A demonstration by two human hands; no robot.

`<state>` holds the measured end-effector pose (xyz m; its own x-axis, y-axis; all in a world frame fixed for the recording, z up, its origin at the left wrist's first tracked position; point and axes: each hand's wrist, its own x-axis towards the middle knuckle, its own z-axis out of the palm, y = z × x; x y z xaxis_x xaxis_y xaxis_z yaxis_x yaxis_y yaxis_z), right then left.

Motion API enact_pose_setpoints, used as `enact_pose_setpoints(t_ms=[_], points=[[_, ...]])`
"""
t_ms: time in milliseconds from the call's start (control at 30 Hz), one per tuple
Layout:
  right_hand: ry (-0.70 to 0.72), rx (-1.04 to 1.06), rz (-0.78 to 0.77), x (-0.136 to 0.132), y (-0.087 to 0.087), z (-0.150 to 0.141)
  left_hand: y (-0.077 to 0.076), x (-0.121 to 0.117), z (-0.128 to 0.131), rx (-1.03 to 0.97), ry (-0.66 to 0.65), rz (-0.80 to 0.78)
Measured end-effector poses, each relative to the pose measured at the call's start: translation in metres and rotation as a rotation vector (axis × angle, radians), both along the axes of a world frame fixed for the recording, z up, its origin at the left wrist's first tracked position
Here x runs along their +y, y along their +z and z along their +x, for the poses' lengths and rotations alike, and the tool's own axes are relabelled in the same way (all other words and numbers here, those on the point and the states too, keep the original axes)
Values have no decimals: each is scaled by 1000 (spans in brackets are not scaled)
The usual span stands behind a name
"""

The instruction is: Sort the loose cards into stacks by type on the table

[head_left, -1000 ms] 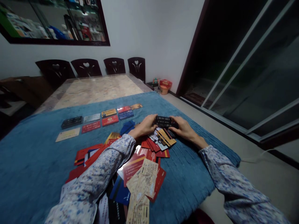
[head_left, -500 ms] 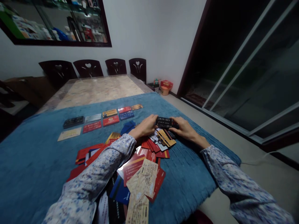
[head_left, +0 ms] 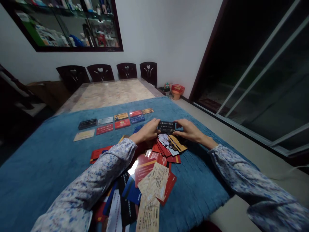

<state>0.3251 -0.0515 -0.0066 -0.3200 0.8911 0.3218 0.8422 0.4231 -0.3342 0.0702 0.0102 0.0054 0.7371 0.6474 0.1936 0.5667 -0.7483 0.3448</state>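
Note:
A black card (head_left: 167, 127) with light print is held up over the pile, its printed face towards me. Whether more cards sit behind it I cannot tell. My left hand (head_left: 147, 131) pinches its left side. At its right edge, my right hand (head_left: 188, 129) has thumb and index fingertips against the card, with a gap between them. Just below lie a yellow card (head_left: 177, 143) and a fan of red cards (head_left: 164, 149). Nearer to me, beige paper tickets (head_left: 157, 180), a blue card (head_left: 132, 190) and other cards overlap; my left sleeve hides part of them.
Two rows of laid-out cards include a black one (head_left: 88, 123), a cream one (head_left: 84, 135) and a red one (head_left: 122, 123). A blue cloth (head_left: 53, 154) covers the table's near part. Dark chairs (head_left: 100, 72) stand behind; a glass door (head_left: 260, 71) is at right.
The view has swung left, so the scene sits further right. My right hand has shifted outward along the black card, baring its right edge. My left hand keeps its hold.

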Motion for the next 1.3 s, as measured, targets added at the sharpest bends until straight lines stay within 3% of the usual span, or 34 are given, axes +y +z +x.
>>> enact_pose_setpoints(t_ms=[367, 867, 1300], points=[[127, -126, -41, 26, 18, -57, -4, -3, -60, -19, 114, 26], [262, -175, -53, 74, 20, -142, -2, -5, -146, -92, 267, 44], [327, -234, -78, 99, 35, -224, 10, 3, -218, -15, 444, 37]])
